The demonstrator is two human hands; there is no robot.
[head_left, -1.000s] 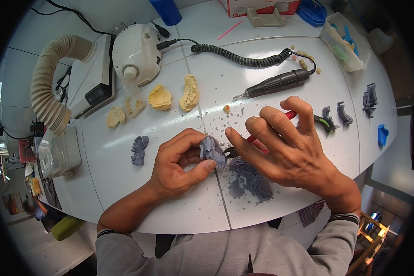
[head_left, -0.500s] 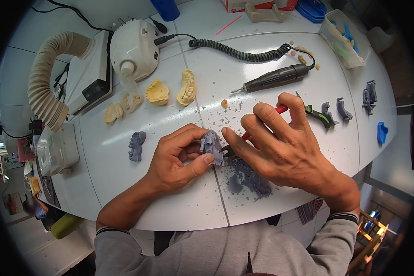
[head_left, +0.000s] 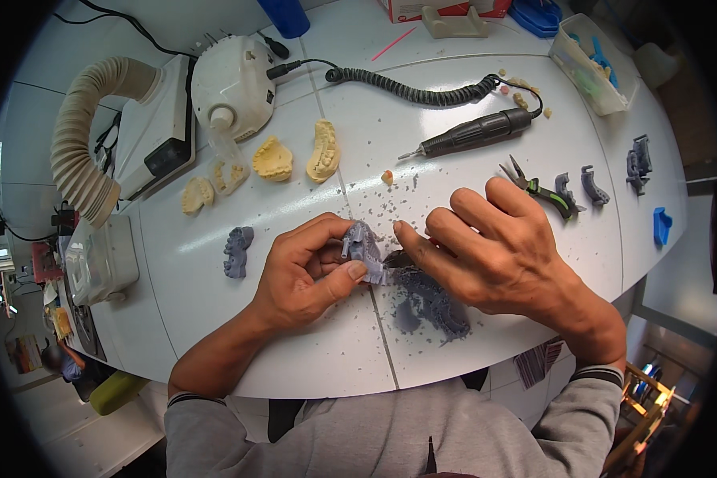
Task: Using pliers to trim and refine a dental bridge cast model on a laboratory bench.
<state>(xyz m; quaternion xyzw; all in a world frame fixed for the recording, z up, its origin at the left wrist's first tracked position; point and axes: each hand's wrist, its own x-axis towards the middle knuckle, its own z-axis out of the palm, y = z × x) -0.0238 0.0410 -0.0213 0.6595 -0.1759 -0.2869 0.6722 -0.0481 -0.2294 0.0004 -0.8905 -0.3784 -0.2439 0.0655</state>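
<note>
My left hand (head_left: 307,271) pinches a grey resin dental model (head_left: 362,248) between thumb and fingers, just above the table. My right hand (head_left: 498,255) is closed around a pair of cutters, seen with red handles a moment ago; the handles are now mostly behind my fingers. The dark jaws of the cutters (head_left: 398,259) meet the right side of the model; whether they bite on it I cannot tell. Below my right hand lies a heap of grey resin scraps (head_left: 434,307), with small bits scattered around it. Another grey dental piece (head_left: 237,252) rests left of my left hand.
Green-and-black pliers (head_left: 542,191) and more grey pieces (head_left: 593,187) lie at the right. Beyond my hands are a black handpiece (head_left: 478,134) with a coiled cord, yellow dental models (head_left: 323,151), a white control unit (head_left: 235,84) and a ribbed hose (head_left: 76,135).
My right hand has turned and its raised fingers have come down, so the red handles no longer show clearly. The left hand and the model have shifted slightly left.
</note>
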